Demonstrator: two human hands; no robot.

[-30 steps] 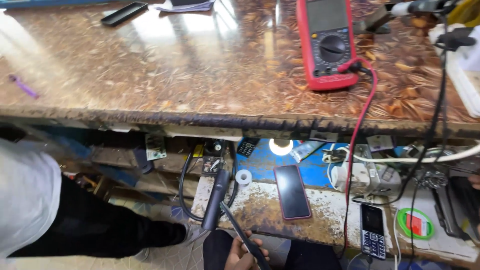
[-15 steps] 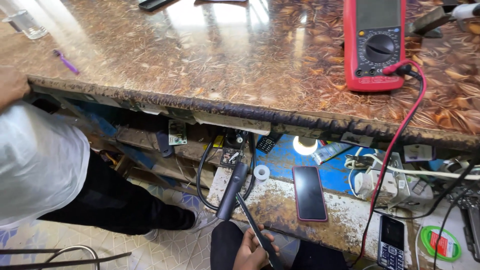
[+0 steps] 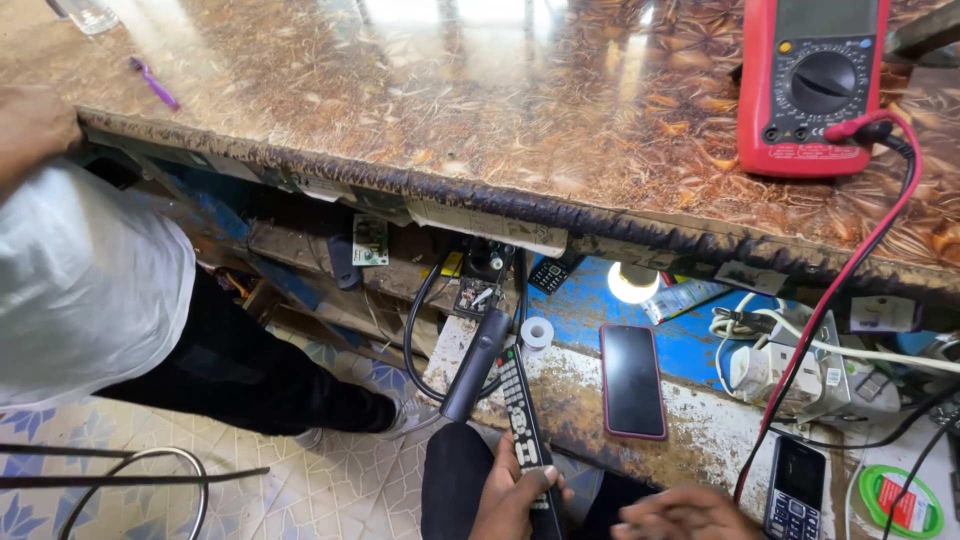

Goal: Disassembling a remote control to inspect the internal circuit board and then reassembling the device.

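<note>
Head view, looking down past a worn brown counter [image 3: 450, 110] to a lower shelf [image 3: 690, 420] and the person's lap. The left hand [image 3: 515, 495] is closed around the lower end of a long black remote control [image 3: 525, 435], thumb and fingers wrapped on its sides, so the grip is tight on the remote and nothing else. The remote slants up and away from the hand, its button face turned to the camera, its far end reaching the shelf's front edge. The right hand [image 3: 680, 515] sits just right of the gripping hand at the bottom edge of the picture, blurred; whether it is open or holds anything cannot be told.

Just left of the remote's upper part, a thick black handle [image 3: 475, 365] with a cord hangs from the underside of the counter, close beside the remote, maybe touching it. A small white roll of tape [image 3: 537, 333] lies just past the remote's tip. Right of the grip and farther out, a dark smartphone [image 3: 632, 380] with a pink rim lies flat on the shelf, with a lit bulb [image 3: 633, 283] beyond it. A small keypad phone [image 3: 795, 487] lies right of the right hand. Far above the grip, on the counter, stands a red multimeter [image 3: 815, 85], its red lead [image 3: 830, 300] trailing down to the shelf. Well left of the grip stands another person in a white shirt [image 3: 80, 280].
</note>
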